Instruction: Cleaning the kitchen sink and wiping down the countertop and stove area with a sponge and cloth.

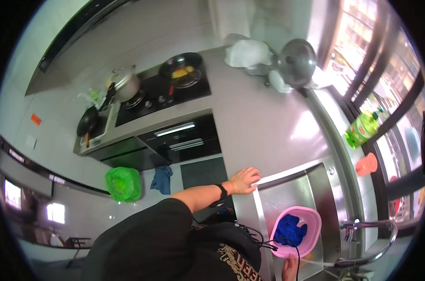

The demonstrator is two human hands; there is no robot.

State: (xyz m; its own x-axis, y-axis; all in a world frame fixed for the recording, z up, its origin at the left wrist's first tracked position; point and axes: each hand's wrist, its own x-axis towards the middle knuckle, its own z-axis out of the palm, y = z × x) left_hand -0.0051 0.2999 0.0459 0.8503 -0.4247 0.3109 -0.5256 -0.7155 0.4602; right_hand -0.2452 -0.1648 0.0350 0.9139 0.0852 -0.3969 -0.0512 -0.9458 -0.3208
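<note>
My left hand [245, 180] rests on the grey countertop at the corner of the stainless steel sink [326, 182], holding nothing, fingers slightly spread. A dark band is around that wrist. In the sink is a pink plastic basin [314, 224] with a crumpled blue cloth [290, 230] inside. At the basin's near rim, my right hand [289, 268] has its fingertips on the edge; the lower picture edge cuts off the rest of it. A pale streak that looks like running water reaches from the chrome faucet [370, 260] towards these fingers. Black cords hang across the basin's near side.
A wok [182, 61] with yellow food and a lidded pot [126, 84] stand on the black gas hob [152, 105]. A glass lid [297, 63] leans by white bags. Green detergent [362, 130] and an orange cup [366, 164] line the windowsill. A green bag-lined bin [124, 184] is on the floor.
</note>
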